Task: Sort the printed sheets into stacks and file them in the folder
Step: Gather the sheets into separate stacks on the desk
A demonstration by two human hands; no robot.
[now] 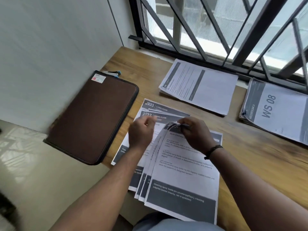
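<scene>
Near the table's front edge I hold a fanned bundle of printed sheets (181, 177). My right hand (195, 132) pinches their curled top edges. My left hand (141, 130) hovers just left of that edge with fingers curled; whether it grips a sheet is unclear. Beneath lie flat sheets headed "LIVING ROOM" (160, 109). A closed brown zip folder (93, 117) lies at the left, overhanging the table's edge. Two sorted stacks rest further back: a white text stack (200, 87) and a "WS 08" stack (276, 112) at the right.
The wooden table (246, 157) stands against a barred window (216, 27) at the back and a white wall at the left. A stapler (113, 74) peeks out behind the folder's far corner. Tiled floor shows at the lower left.
</scene>
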